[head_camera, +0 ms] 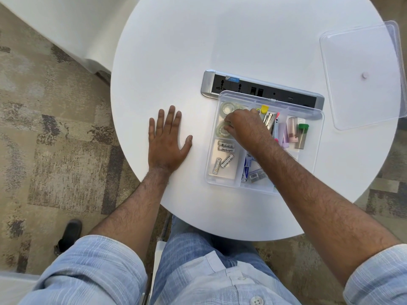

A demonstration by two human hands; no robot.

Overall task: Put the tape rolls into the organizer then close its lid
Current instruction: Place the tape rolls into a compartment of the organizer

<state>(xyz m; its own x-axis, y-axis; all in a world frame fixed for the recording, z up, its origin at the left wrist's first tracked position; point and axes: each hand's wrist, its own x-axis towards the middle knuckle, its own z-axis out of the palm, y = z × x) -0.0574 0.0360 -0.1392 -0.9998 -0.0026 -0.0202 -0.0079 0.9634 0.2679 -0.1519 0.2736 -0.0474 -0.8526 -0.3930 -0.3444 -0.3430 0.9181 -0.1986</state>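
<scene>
A clear plastic organizer [317,137] sits open on the round white table [220,51]. In its far left compartment lie two clear tape rolls: one [228,107] at the back, another [221,130] nearer me. My right hand [244,126] reaches into that compartment, fingertips curled on the nearer roll and partly hiding it. My left hand [167,142] rests flat on the table left of the organizer, fingers spread, holding nothing. The clear lid [361,73] lies apart at the table's far right edge.
A grey and black power socket strip [242,86] lies right behind the organizer. Other compartments hold batteries [225,148], staple boxes [253,172], a stapler and pens [271,122] and small containers [301,135]. A white seat [72,29] stands at the far left.
</scene>
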